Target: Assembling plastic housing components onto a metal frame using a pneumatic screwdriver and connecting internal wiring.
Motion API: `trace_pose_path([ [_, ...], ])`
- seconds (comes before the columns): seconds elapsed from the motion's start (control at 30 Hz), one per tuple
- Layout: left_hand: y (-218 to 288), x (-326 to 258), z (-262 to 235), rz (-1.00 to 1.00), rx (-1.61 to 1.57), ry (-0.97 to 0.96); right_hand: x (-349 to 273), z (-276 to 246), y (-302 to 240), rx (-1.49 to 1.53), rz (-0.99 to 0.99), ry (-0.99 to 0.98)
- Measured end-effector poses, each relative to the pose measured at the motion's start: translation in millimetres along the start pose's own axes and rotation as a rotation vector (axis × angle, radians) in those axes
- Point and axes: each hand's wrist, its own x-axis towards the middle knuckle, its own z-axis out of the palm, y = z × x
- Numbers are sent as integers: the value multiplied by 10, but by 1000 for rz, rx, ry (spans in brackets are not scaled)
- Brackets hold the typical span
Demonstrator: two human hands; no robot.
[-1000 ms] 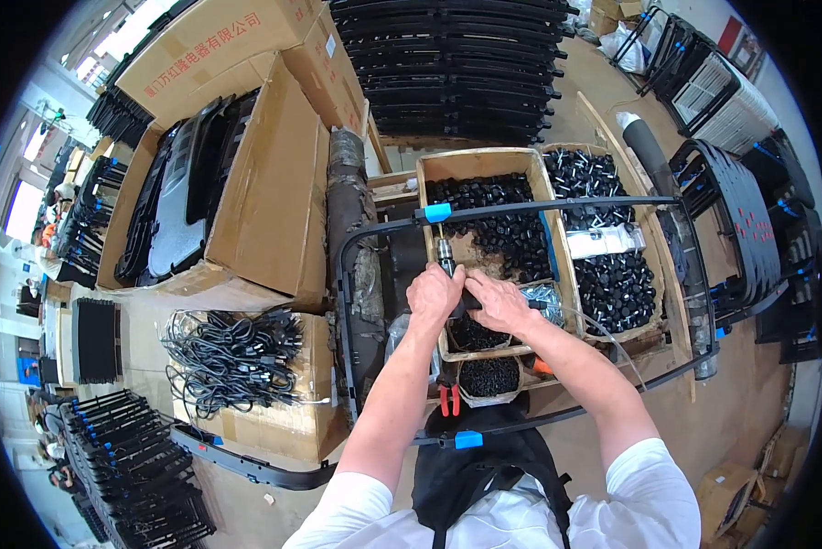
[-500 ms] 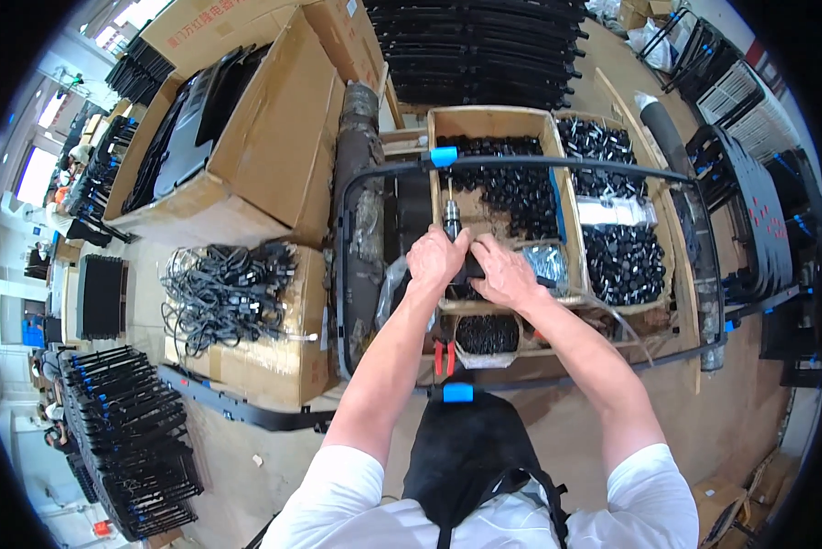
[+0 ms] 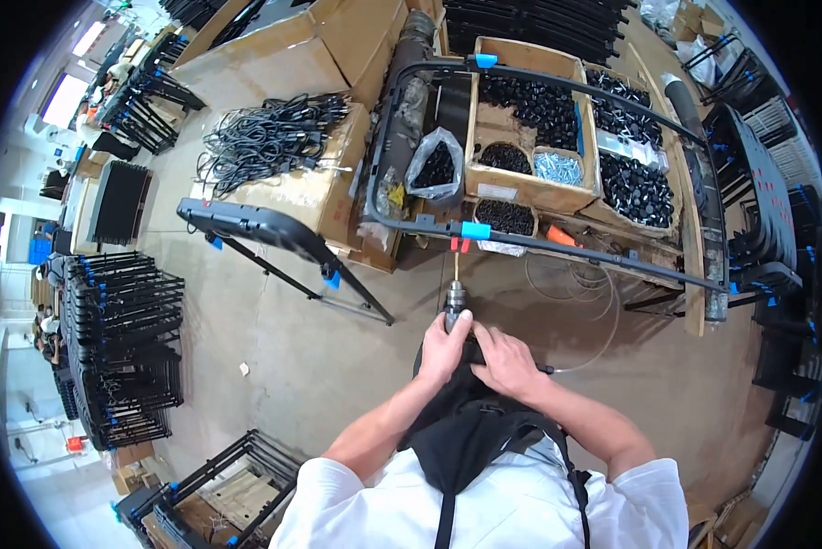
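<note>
Close to my body, my left hand (image 3: 444, 351) is wrapped round an air drill (image 3: 456, 295) just behind its metal chuck. My right hand (image 3: 507, 359) closes on the drill's rear part, which is mostly hidden by both hands. A long bit points away from me, its tip near the near bar of a black rectangular tube frame (image 3: 575, 247). Blue clips (image 3: 476, 230) sit on the frame's near and far bars. Red plier handles (image 3: 460, 244) show below the near clip. A clear hose (image 3: 603, 343) trails from beside my right hand.
Under the frame, wooden boxes (image 3: 531, 194) hold black caps, silver screws (image 3: 557, 168) and other small parts. A plastic bag (image 3: 435, 165) of black pieces lies to their left. Black cables (image 3: 274, 137) cover a carton. A folding black frame (image 3: 274, 229) stands left; stacked frames (image 3: 123, 339) lie beyond.
The drill, in both hands, has come back from over the parts box to near my body. The view has shifted, so the boxes and tube frame appear higher up.
</note>
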Motion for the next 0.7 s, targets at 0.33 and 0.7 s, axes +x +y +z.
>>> trace_pose_path([
  [0.33, -183, 603, -221, -45, 108, -15, 459, 396, 22, -9, 140, 20],
  [0.7, 1, 643, -305, -14, 188, -94, 514, 365, -123, -30, 221, 21],
])
